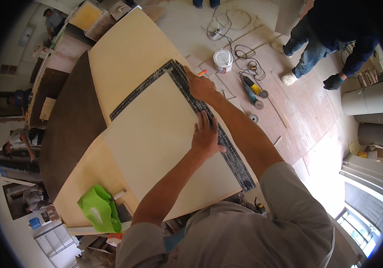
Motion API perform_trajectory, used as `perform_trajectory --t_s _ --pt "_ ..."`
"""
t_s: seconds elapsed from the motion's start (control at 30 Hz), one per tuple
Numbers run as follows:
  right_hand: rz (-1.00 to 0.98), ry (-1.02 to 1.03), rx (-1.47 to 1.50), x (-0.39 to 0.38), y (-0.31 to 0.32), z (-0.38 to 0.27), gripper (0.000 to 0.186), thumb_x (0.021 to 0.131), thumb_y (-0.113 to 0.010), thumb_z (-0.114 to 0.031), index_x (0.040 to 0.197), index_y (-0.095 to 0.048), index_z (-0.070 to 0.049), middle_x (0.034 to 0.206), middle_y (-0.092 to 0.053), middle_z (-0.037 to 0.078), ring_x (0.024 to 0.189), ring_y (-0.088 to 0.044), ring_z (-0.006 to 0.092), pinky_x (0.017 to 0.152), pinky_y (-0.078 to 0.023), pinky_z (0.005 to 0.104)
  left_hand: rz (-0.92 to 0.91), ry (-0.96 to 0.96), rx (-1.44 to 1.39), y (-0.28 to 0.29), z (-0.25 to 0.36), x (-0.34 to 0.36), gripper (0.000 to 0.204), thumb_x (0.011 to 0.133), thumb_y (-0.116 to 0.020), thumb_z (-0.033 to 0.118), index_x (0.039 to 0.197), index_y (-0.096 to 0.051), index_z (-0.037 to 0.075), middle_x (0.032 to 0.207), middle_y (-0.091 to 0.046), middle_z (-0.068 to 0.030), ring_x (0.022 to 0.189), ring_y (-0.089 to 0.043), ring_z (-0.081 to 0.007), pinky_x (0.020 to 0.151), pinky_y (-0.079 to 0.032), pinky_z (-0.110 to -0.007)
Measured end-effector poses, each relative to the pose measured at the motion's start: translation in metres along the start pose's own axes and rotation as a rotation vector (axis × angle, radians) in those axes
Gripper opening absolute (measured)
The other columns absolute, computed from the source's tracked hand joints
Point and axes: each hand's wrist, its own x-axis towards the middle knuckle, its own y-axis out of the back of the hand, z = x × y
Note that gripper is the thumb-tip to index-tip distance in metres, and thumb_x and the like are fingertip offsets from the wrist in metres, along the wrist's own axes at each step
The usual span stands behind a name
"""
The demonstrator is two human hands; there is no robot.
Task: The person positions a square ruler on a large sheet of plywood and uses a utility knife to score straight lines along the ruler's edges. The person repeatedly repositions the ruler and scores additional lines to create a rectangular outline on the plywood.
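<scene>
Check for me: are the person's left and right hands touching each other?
Apart. The head view shows it: a narrow strip of the black L-shaped ruler is visible between the left hand's fingertips and the right hand.

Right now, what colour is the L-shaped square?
Black with pale markings; the square shows best in the head view.

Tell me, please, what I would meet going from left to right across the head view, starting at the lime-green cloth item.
Lime-green cloth item, wearer's left hand, teal angle grinder, co-worker's lower white clog, co-worker's dark-gloved hand, large pale roll.
</scene>
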Motion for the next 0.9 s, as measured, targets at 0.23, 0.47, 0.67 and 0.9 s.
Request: perform_trajectory --t_s 0.23,0.47,0.67,0.9 --pt "-0.111 -0.015 -0.141 -0.001 0.005 -0.009 0.059 0.101 -0.041 -0.025 0.156 -0.019 -0.021 0.093 -0.069 0.027 0.085 -0.069 0.042 0.077 -0.055 0.0531 0.036 0.017 -0.011 -0.002 0.001 0.0 0.118 0.064 -0.083 0.056 0.151 -0.027 0.0 0.156 -0.012 -0.0352 0.148 -0.01 -0.0469 0.113 -0.027 -0.062" --pt "-0.225 -0.067 -0.172 -0.005 0.021 -0.022 0.064 0.101 -0.041 -0.023 0.158 -0.011 -0.021 0.107 -0.069 0.023 0.097 -0.069 0.0373 0.086 -0.054 0.0491 -0.003 0.048 -0.05 0.002 0.001 -0.003 0.118 0.064 -0.083 0.057 0.151 -0.026 0.0 0.157 -0.011 -0.0334 0.149 -0.008 -0.044 0.111 -0.025 -0.067" --pt "-0.143 -0.019 -0.156 -0.009 0.012 -0.011 0.062 0.101 -0.042 -0.027 0.157 -0.016 -0.022 0.095 -0.068 0.029 0.087 -0.069 0.0436 0.078 -0.055 0.0542 -0.03 0.051 -0.018 0.005 0.002 -0.003 0.118 0.067 -0.079 0.062 0.152 -0.024 0.001 0.158 -0.008 -0.0328 0.149 -0.006 -0.0433 0.111 -0.025 -0.067" --pt "-0.238 -0.069 -0.229 -0.035 0.023 -0.014 0.062 0.101 -0.041 -0.027 0.157 -0.014 -0.022 0.103 -0.069 0.026 0.092 -0.07 0.0402 0.082 -0.056 0.0512 -0.019 0.057 -0.013 0.004 0.003 -0.003 0.118 0.067 -0.079 0.061 0.152 -0.023 0.002 0.157 -0.008 -0.0324 0.149 -0.007 -0.042 0.11 -0.026 -0.066"
